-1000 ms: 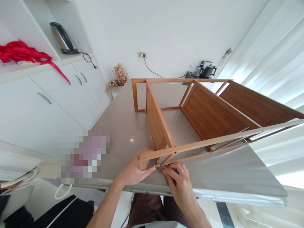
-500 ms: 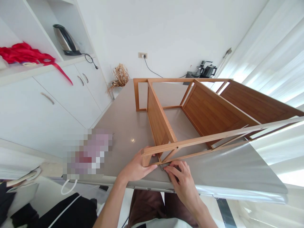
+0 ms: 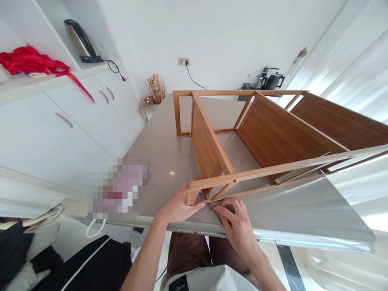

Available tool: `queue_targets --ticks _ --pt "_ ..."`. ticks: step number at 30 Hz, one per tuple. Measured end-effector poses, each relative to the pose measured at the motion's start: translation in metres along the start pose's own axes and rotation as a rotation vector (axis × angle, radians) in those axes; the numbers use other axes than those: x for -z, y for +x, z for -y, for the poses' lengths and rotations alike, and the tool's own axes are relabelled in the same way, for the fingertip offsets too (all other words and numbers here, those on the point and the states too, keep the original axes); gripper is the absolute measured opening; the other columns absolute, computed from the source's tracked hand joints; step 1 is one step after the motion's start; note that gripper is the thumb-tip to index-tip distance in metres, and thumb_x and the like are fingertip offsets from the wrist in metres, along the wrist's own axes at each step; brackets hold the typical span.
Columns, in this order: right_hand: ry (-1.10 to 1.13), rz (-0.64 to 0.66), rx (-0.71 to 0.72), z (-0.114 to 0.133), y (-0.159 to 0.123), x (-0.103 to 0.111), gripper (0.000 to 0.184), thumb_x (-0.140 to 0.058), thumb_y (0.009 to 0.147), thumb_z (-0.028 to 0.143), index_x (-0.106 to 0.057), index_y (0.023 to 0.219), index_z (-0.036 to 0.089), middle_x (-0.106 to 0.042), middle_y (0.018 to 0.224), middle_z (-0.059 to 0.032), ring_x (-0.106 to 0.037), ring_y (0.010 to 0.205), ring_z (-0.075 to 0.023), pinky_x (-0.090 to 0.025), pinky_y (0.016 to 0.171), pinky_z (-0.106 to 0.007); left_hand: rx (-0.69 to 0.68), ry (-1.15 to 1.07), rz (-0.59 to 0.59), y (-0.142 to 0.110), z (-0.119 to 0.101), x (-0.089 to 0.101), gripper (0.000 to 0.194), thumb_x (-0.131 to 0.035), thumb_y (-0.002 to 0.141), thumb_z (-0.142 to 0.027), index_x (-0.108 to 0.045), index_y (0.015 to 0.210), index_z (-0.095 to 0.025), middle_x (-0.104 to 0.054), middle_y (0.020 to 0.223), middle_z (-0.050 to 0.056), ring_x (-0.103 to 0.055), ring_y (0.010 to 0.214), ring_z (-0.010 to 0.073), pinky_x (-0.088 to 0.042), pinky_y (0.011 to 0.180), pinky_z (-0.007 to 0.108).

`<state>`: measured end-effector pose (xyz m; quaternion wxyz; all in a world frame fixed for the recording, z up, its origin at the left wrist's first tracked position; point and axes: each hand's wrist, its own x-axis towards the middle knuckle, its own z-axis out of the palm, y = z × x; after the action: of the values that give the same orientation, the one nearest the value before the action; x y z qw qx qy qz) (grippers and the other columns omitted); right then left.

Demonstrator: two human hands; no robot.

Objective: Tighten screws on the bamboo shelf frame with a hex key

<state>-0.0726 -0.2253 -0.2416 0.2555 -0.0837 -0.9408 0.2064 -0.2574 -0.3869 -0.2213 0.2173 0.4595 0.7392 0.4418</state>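
Head view, looking down past a person's two bare forearms: I see a wooden rack (image 3: 279, 136) lying on its side on a grey tabletop (image 3: 312, 206), directly ahead of both hands and running off to their right, its slatless panels standing on edge.

The left hand (image 3: 178, 206) grips the rack's near left corner, fingers curled behind the end piece and thumb lying along the front, pointing toward the other hand. The right hand (image 3: 238, 220) is just beside it, close to the table's near edge. Its thumb and fingers are pinched on a small grey piece (image 3: 211, 206) at the lower rail (metallic, I think, but too small to make out).

To the left of the left hand, near the same table edge, sits a pinkish item (image 3: 127, 184), blurred into blocks. Farther off on that side, white cabinets (image 3: 81, 109) carry a steel-and-black kettle (image 3: 81, 42) and a heap of red ribbon (image 3: 32, 60). Straight beyond the hands, dried stalks (image 3: 156, 89) stand at the table's far corner, with a wall socket (image 3: 183, 61) above. Past the rack, ahead and to the right, is a black pot (image 3: 273, 81); a white curtain (image 3: 357, 68) hangs at far right.
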Motion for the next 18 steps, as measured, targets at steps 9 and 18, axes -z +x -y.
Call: queue_targets --ticks 9,18 --pt "0.019 0.002 -0.014 0.0003 -0.0011 0.0008 0.026 -0.054 0.099 0.015 -0.073 0.109 0.027 -0.057 0.104 -0.0086 -0.055 0.097 -0.0242 -0.050 0.083 -0.041 -0.001 -0.005 -0.006 0.0004 -0.0033 -0.0001 0.039 -0.070 0.087 -0.031 -0.060 0.124 -0.028 -0.067 0.121 0.006 -0.061 0.115 0.0247 -0.046 0.106 0.041" --pt "0.038 0.002 -0.011 -0.0001 -0.0004 0.0004 0.025 -0.054 0.099 0.014 -0.072 0.110 0.027 -0.057 0.104 -0.0084 -0.054 0.097 -0.0234 -0.051 0.083 -0.040 0.053 -0.022 -0.003 0.0004 -0.0075 0.0018 0.042 -0.071 0.086 -0.032 -0.061 0.126 -0.027 -0.067 0.120 0.006 -0.062 0.114 0.0243 -0.045 0.108 0.040"
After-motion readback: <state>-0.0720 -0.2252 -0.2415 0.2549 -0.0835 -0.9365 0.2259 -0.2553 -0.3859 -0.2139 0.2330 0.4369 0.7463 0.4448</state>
